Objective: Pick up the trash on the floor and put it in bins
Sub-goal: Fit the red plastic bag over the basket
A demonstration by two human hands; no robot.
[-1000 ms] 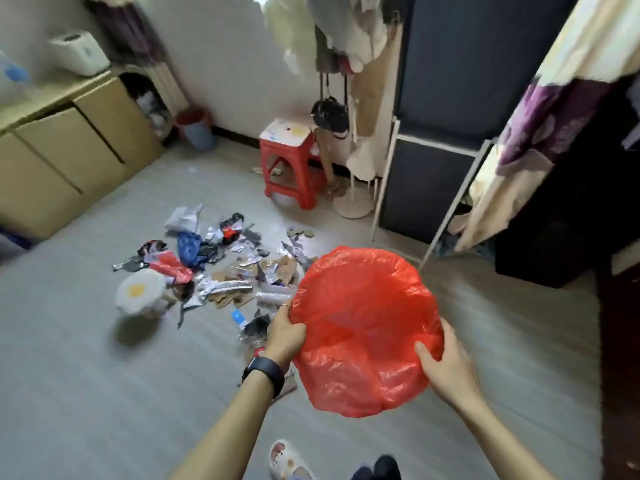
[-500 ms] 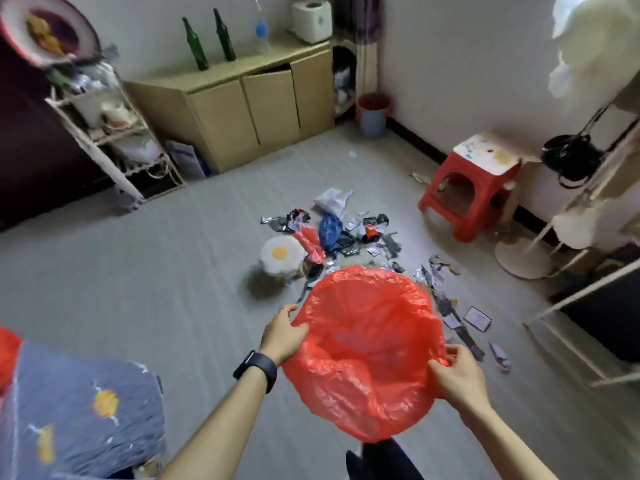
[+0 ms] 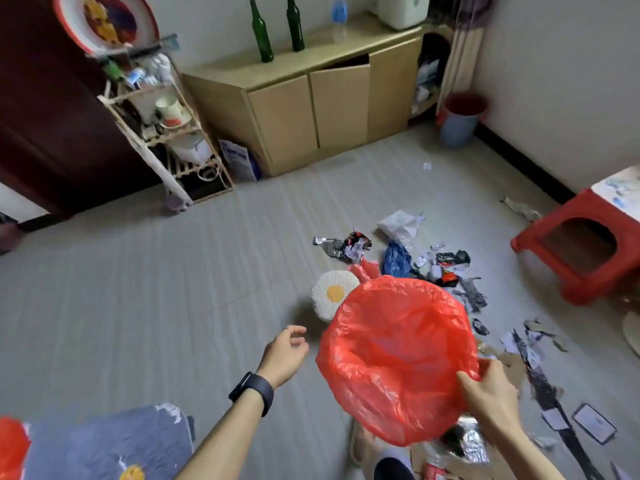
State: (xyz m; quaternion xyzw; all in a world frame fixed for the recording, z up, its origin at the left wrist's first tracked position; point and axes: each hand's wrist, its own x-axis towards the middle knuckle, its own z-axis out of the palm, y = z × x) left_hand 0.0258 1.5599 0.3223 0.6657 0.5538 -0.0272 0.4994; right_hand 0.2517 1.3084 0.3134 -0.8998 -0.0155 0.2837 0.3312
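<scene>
Forearms enter from the lower edge and are cut off short of the elbow. Below the bag, a foot in a pale slipper (image 3: 360, 445) and a crumpled foil wrapper (image 3: 472, 441) are partly hidden by it; scraps along the bottom edge are too blurred to identify. A blue-grey cloth (image 3: 110, 441) with yellow spots is cut off at the lower left corner.

Right hand (image 3: 491, 396) pinches the near right rim of the red plastic bag (image 3: 398, 351), thumb and fingers closed on the film. The bag is held above the floor with its mouth open toward the camera. Left hand (image 3: 285, 353) sits just left of the bag without touching it, fingers loosely curled and holding nothing. A black watch (image 3: 252, 393) is on that wrist.

Trash (image 3: 472, 297) lies on the floor beyond and to the right of the bag, clear of both hands. It includes a blue bag (image 3: 396, 261), a white bag (image 3: 398, 225), foil wrappers (image 3: 332, 245) and torn cardboard strips (image 3: 543, 382) trailing toward the lower right. Part of the pile is concealed behind the bag. A round fried-egg cushion (image 3: 334, 292) stands at the bag's far left rim, partly covered.

Floor (image 3: 156, 289) is grey with a plank pattern. A red stool (image 3: 571, 289) is cut off at the right edge. Against the far wall stands a tan cabinet (image 3: 284, 126), one door slightly ajar, with two green bottles (image 3: 261, 36) on top. A cluttered wooden rack (image 3: 175, 133) stands to its left. A blue bin (image 3: 459, 129) with a red liner stands in the far right corner of the floor, well apart from the trash
</scene>
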